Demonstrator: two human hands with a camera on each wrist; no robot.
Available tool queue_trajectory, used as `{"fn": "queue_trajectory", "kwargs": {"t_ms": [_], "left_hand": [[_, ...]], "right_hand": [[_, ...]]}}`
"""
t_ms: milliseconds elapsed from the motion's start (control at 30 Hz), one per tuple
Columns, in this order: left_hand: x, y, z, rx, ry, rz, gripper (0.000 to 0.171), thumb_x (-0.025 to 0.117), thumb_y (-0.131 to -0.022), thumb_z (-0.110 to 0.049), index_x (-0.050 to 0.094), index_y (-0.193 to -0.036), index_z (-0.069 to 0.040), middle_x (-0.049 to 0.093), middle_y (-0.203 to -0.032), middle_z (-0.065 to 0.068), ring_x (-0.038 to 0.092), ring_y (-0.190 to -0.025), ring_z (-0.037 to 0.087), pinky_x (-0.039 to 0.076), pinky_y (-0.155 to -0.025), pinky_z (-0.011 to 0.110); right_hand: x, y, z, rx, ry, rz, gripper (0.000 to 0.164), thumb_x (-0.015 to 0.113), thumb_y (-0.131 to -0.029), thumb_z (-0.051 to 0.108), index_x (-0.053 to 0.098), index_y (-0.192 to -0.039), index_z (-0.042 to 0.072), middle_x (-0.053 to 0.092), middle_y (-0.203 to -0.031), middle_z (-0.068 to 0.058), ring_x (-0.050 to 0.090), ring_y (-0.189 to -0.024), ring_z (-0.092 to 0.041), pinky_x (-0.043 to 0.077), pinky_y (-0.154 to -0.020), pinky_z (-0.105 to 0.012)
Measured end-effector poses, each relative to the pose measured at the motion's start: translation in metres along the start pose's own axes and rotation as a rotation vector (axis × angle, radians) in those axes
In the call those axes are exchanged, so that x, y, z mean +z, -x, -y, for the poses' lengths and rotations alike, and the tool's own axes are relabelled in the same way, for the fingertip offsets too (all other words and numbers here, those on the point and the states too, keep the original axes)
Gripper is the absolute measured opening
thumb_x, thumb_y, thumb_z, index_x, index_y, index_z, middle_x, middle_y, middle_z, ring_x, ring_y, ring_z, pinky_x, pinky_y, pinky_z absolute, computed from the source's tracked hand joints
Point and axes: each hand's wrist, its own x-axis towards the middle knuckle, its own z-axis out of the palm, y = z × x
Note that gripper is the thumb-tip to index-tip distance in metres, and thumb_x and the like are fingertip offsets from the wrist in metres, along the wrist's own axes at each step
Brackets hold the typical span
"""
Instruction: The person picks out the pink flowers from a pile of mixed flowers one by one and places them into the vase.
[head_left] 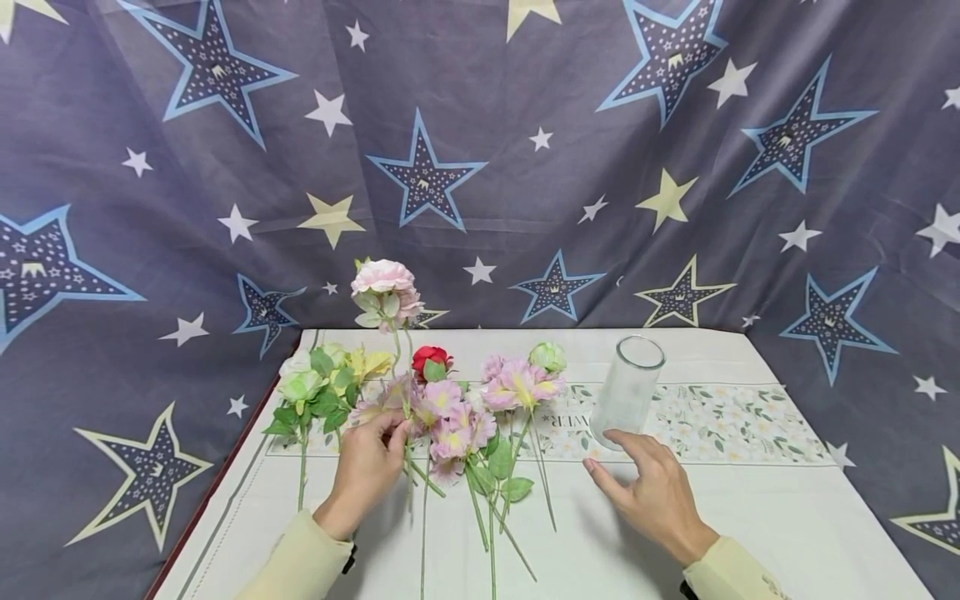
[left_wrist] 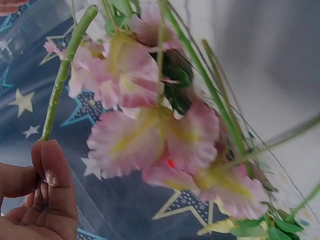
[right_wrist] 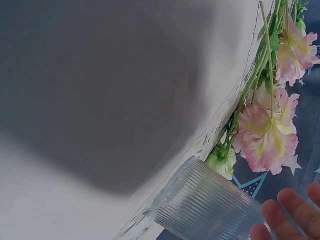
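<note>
A pale pink flower (head_left: 385, 287) stands raised above the others on its long stem, pinched between the thumb and finger of my left hand (head_left: 367, 467). In the left wrist view the lower end of a green stem (left_wrist: 62, 75) sticks out of that pinch. My right hand (head_left: 648, 492) is spread beside the base of a clear ribbed glass vase (head_left: 628, 392), fingertips right at its lower wall. The vase shows upright in the head view. Pink and yellow flowers (head_left: 521, 385) lie between the two hands.
White and yellow flowers (head_left: 300, 379) with green leaves lie at the left. A red rose (head_left: 432, 360) and a pale green bud (head_left: 548, 357) lie toward the back. Several stems point to the front of the white table (head_left: 787, 517), over a floral printed band (head_left: 735, 421). A starry curtain hangs behind.
</note>
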Motion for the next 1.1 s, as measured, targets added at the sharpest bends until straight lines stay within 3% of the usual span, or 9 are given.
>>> {"fn": "queue_trajectory", "kwargs": {"t_ms": [367,833,1100], "left_hand": [[0.019,-0.008,-0.028,0.033,0.158,0.061,0.009,0.069,-0.086,-0.005,0.067,-0.078,-0.01,0.056,-0.062,-0.009,0.047,-0.05,0.003,0.041,-0.044,0.021],[0.033,-0.02,-0.055,0.071,0.21,0.075,0.005,0.069,-0.088,-0.01,0.071,-0.083,-0.008,0.06,-0.064,-0.008,0.049,-0.051,0.0,0.043,-0.047,0.019],[0.04,-0.023,-0.067,0.093,0.271,0.098,0.007,0.068,-0.088,-0.008,0.07,-0.085,-0.014,0.062,-0.068,-0.009,0.053,-0.055,0.0,0.046,-0.049,0.02]], "right_hand": [[0.001,-0.003,0.004,-0.018,-0.004,-0.019,0.045,0.08,-0.072,0.039,0.07,-0.108,0.014,0.071,-0.104,-0.001,0.065,-0.092,-0.021,0.049,-0.079,-0.043],[0.001,-0.009,0.013,-0.006,-0.029,-0.013,0.046,0.08,-0.072,0.04,0.07,-0.109,0.014,0.071,-0.105,-0.001,0.065,-0.094,-0.021,0.05,-0.082,-0.042],[0.001,-0.013,0.02,0.005,-0.051,-0.004,0.046,0.08,-0.074,0.039,0.069,-0.11,0.013,0.07,-0.107,-0.003,0.065,-0.095,-0.021,0.05,-0.082,-0.041]]}}
